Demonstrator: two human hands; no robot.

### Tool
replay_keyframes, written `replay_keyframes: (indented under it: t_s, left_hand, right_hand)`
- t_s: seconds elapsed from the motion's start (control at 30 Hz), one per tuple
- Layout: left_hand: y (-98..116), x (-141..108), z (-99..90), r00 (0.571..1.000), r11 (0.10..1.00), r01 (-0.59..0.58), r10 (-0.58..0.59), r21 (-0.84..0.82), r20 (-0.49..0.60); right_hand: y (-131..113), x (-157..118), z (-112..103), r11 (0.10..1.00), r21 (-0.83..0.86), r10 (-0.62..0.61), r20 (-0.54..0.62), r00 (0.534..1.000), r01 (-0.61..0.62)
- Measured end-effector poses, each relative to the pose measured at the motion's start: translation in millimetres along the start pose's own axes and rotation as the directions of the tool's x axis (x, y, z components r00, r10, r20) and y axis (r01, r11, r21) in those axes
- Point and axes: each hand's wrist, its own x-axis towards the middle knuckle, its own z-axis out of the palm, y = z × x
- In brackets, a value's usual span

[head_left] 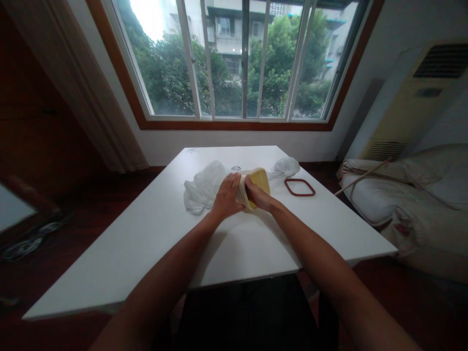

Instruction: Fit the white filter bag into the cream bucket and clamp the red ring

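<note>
Both hands are on a yellow, rounded-rectangular box-like container with a cream-white edge, tilted on its side over the middle of the table. My left hand is closed round its pale left side. My right hand grips it from the right, fingers at the yellow face and rim; part of the fingers is hidden. Just left of my left hand lies a crumpled white translucent plastic bag. To the right of the container rests a brown-red rounded rectangular ring, flat on the table.
The white table narrows toward the window. A bunched plastic bag lies near its far right edge. Dark round marking shows beyond the hands. Large wrapped bundles with a thin stick stand at the right.
</note>
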Motion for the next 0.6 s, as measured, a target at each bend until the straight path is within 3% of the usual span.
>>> replay_keyframes:
  t_s: [0.23, 0.43, 0.6]
  left_hand:
    - [6.2, 0.8, 0.5, 1.0, 0.999, -0.026, 0.027, 0.033, -0.002]
    - [7.4, -1.5, 1.9, 0.998, 0.998, -0.063, 0.062, 0.027, 0.012]
    - [10.5, -1.1, -1.3, 0.996, 0.997, -0.075, 0.075, -0.002, 0.038]
  right_hand:
    - [-32.8, -15.1, 16.6, 0.992, 0.123, -0.025, -0.085, 0.996, 0.036]
    - [-32.9, -13.3, -8.7, 0.984, 0.158, -0.062, -0.113, 0.992, 0.08]
    - [-28.4, -11.7, -20.2, 0.983, 0.152, -0.094, -0.07, 0.993, 0.103]
